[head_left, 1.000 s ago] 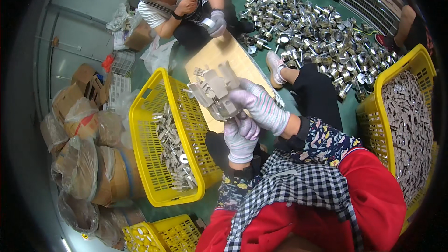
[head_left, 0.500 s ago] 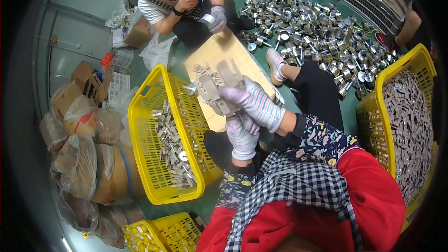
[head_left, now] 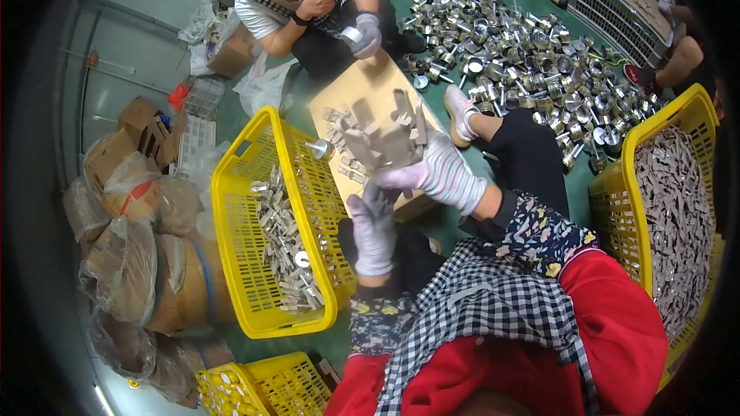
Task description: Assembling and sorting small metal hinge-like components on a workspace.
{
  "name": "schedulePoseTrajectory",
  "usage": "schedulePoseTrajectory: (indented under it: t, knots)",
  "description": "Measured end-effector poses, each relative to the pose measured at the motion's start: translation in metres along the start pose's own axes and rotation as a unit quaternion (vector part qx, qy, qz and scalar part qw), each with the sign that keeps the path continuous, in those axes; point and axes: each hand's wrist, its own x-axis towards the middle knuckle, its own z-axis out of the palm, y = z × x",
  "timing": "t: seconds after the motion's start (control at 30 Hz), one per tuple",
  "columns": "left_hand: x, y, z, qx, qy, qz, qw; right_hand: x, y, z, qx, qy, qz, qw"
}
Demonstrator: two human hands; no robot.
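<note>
Over a cardboard-topped box in front of me, a loose cluster of flat grey strips is blurred by motion. My right hand, in a striped knit glove, is against the cluster with its thumb on the near side. Its other fingers are partly hidden by the strips. My left hand, gloved too, is just below and left, its fingers raised and apart with nothing visible in them. Several smaller metal pieces lie on the cardboard under the cluster.
A yellow basket of metal pieces stands left, a fuller one right. A lower-left basket has yellow-and-white parts. Metal cups with stems are heaped on the floor. A co-worker's gloved hand holds a round part across the box.
My left hand has come away from the grey strips, moving down and left and opening. The strips have spread apart. My right hand has shifted slightly to the right.
</note>
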Motion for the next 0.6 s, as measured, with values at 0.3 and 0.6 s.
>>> schedulePoseTrajectory:
  t: [0.3, 0.6]
  knots:
    - [0.011, -0.01, 0.069, 0.278, 0.301, 0.238, 0.88, 0.009, -0.022, -0.009, -0.037, -0.264, 0.054, 0.962]
    - [0.01, -0.013, 0.072, 0.325, 0.16, 0.165, 0.918, 0.003, -0.016, 0.002, -0.076, -0.024, 0.015, 0.997]
